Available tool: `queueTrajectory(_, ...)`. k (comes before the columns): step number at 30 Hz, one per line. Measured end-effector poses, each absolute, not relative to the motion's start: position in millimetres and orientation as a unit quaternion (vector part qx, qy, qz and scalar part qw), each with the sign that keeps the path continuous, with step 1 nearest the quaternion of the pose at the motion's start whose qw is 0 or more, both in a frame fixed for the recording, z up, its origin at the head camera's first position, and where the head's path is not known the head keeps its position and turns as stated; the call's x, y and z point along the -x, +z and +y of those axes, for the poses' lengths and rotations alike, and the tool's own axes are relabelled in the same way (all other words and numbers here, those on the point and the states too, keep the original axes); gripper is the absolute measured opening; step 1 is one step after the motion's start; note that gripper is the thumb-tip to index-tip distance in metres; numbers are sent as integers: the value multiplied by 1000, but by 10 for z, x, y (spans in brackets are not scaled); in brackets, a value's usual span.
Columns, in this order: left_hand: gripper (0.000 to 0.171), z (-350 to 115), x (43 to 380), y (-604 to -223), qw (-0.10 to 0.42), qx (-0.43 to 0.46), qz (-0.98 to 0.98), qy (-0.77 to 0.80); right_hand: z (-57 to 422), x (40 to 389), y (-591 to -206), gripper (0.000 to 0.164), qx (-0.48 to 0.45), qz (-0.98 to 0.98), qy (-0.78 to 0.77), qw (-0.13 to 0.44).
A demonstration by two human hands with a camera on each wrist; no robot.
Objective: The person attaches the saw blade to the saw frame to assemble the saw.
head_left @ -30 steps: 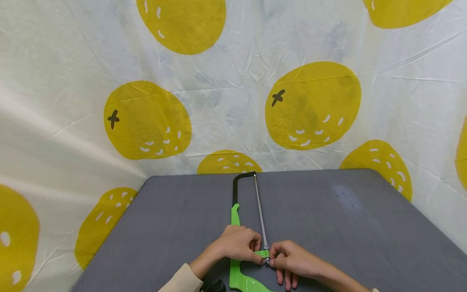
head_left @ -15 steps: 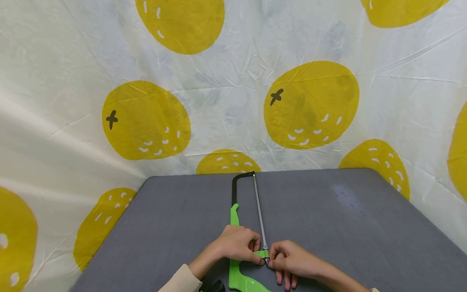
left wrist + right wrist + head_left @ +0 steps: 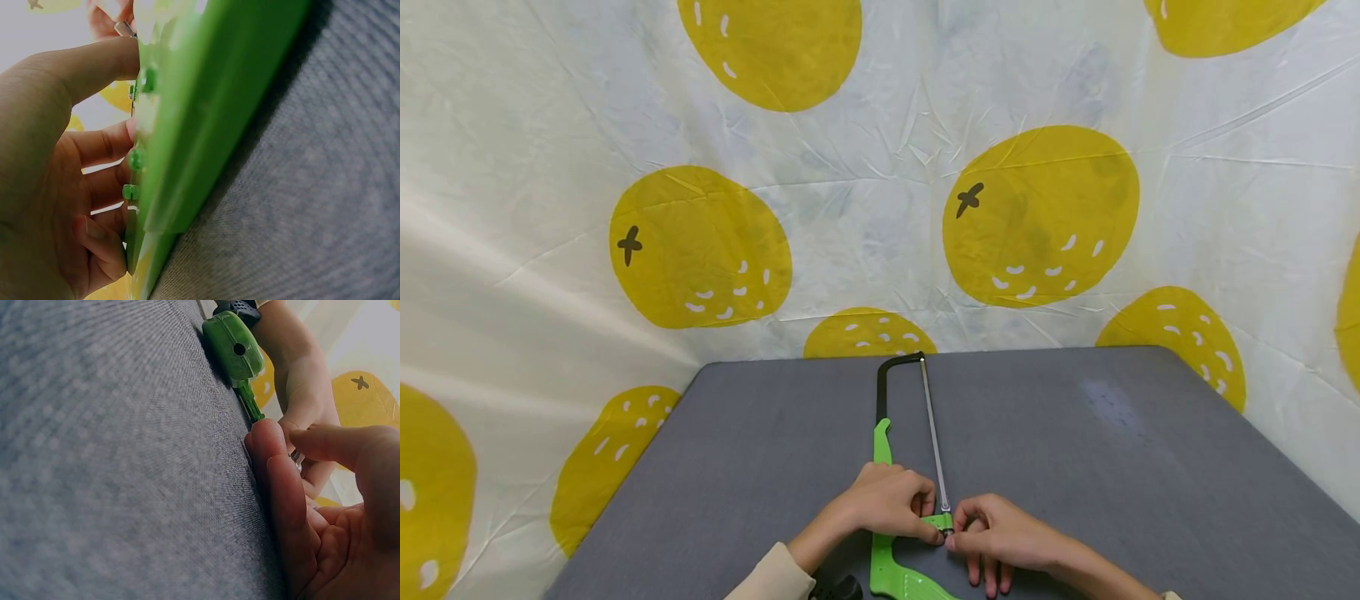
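A hacksaw (image 3: 882, 442) with a green handle and black front frame lies flat on the grey table, its thin blade (image 3: 933, 433) on the right side. My left hand (image 3: 891, 500) holds the saw's green crosspiece (image 3: 938, 522), with the thumb and fingers about it near the blade's close end. In the left wrist view that hand (image 3: 69, 144) lies along the green frame (image 3: 200, 112). My right hand (image 3: 1007, 535) pinches a small metal wing nut (image 3: 297, 460) at the end of the crosspiece with thumb and index finger; the fingertips mostly cover it.
Grey cloth covers the table (image 3: 1075, 450). Behind it hangs a white sheet (image 3: 880, 242) printed with yellow fruit. A black device (image 3: 842, 588) sits by the left wrist at the bottom edge.
The right thumb and fingertips have shifted slightly on the wing nut, which shows at a different angle and is now more covered. The left hand and the hacksaw have stayed put.
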State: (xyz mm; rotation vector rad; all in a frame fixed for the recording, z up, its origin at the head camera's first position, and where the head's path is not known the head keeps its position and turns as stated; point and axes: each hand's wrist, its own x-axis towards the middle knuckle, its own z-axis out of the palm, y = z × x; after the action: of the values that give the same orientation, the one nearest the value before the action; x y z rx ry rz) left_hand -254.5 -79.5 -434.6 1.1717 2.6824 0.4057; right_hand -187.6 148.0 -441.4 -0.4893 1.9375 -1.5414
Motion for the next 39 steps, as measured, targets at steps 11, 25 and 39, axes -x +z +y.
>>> queueTrajectory(11, 31, -792, 2557, -4356, 99, -394, 902, 144, 1498, 1886, -4432, 23, 187, 726, -586, 308)
queueTrajectory(25, 32, -780, 2542, -4343, 105, -390, 902, 152, 1502, 1893, -4436, 19, 191, 724, -588, 306)
queueTrajectory(39, 28, -777, 2535, -4360, 112, -387, 902, 152, 1509, 1885, -4468, 10, 194, 716, -592, 313)
